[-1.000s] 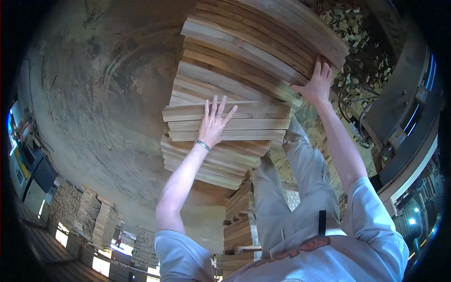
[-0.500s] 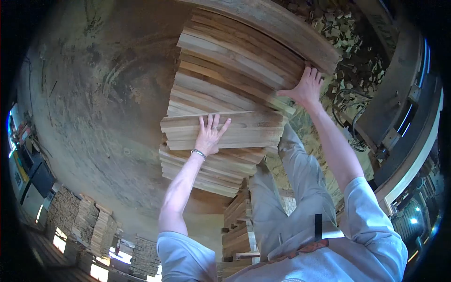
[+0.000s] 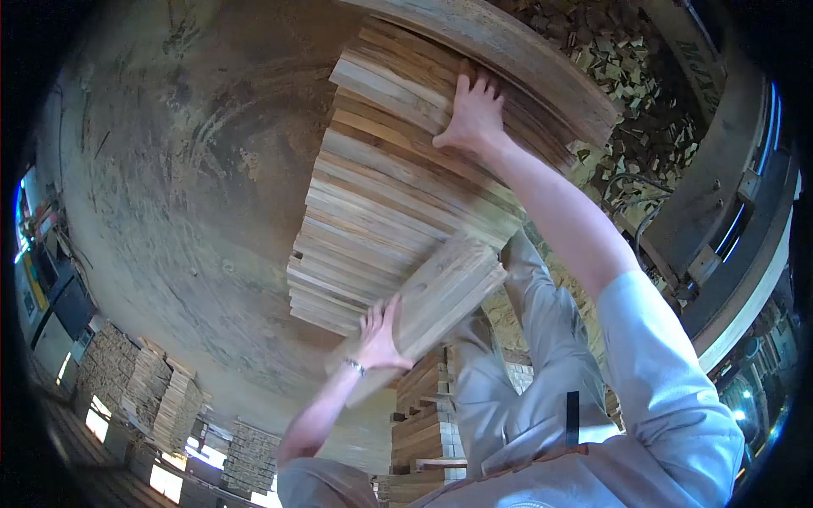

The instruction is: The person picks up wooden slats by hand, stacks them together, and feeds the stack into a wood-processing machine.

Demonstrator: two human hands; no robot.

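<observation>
My left hand [image 3: 378, 343] is closed around a small bundle of wooden boards [image 3: 453, 275], its fingers over the upper side and its thumb along the lower. Blurred by motion, the bundle slants across the near end of a row of wooden boards [image 3: 381, 195] packed side by side. Farther up that row rests my right hand [image 3: 477, 114], fingers spread and thumb stretched out across several boards. A thick, long plank [image 3: 542, 72] borders the row just beyond my right fingertips.
Wood offcuts [image 3: 622, 76] lie heaped at upper right, beside a metal machine frame [image 3: 720, 195]. Below the held bundle, near my legs, stands a stack of timber [image 3: 419, 423]. More wood stacks [image 3: 161, 398] are at lower left, across the dusty floor [image 3: 195, 212].
My left hand has lifted the bundle off the row and swung it toward my body, tilting it. The right hand has slid leftward and farther up the boards.
</observation>
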